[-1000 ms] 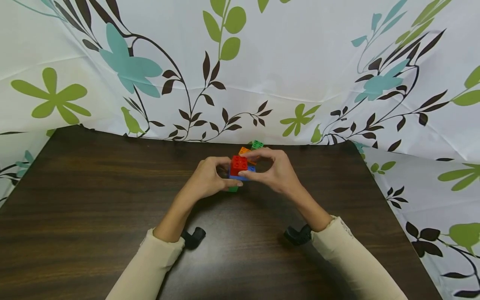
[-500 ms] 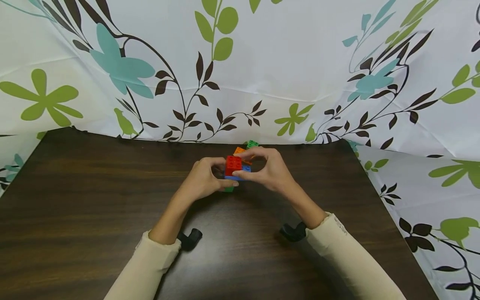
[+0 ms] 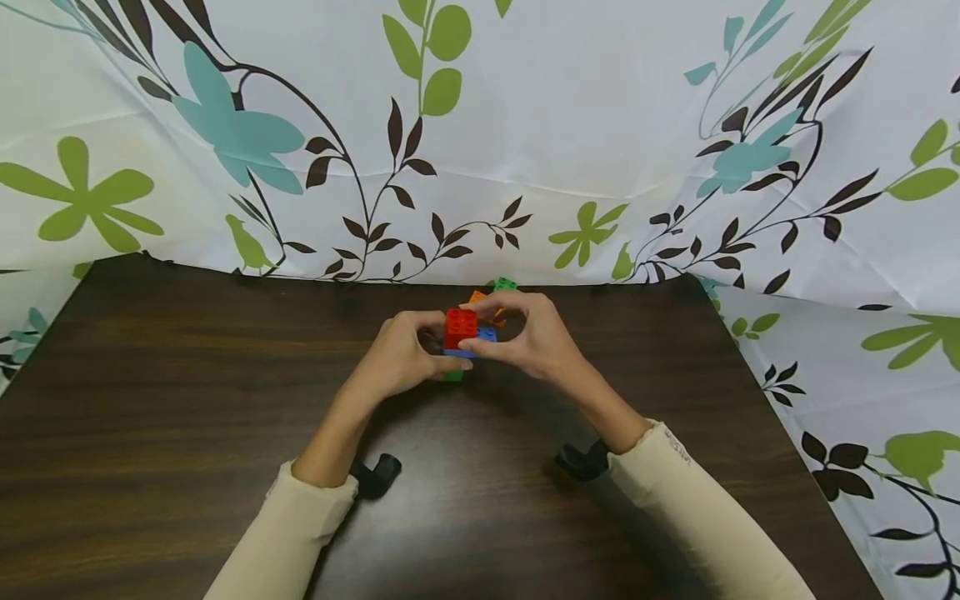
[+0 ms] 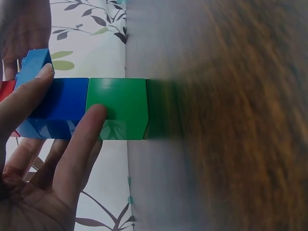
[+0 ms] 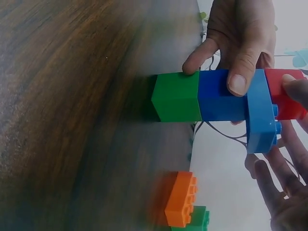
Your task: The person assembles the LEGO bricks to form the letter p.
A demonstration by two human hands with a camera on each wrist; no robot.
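A tower of toy building bricks stands on the dark table. Its lowest brick is green, with a dark blue brick above it. A longer, lighter blue brick lies over that and juts out to one side, its studs showing. On top sits a red brick, which my right hand pinches between thumb and forefinger. My left hand grips the tower lower down, its thumb across the blue bricks and a finger against the green one.
An orange brick and a second green brick lie behind the tower, near the back of the wood-grain table. A leaf-patterned cloth hangs along the table's back edge.
The head view has shifted slightly, so everything appears a little further left. Both hands keep the same hold on the tower.
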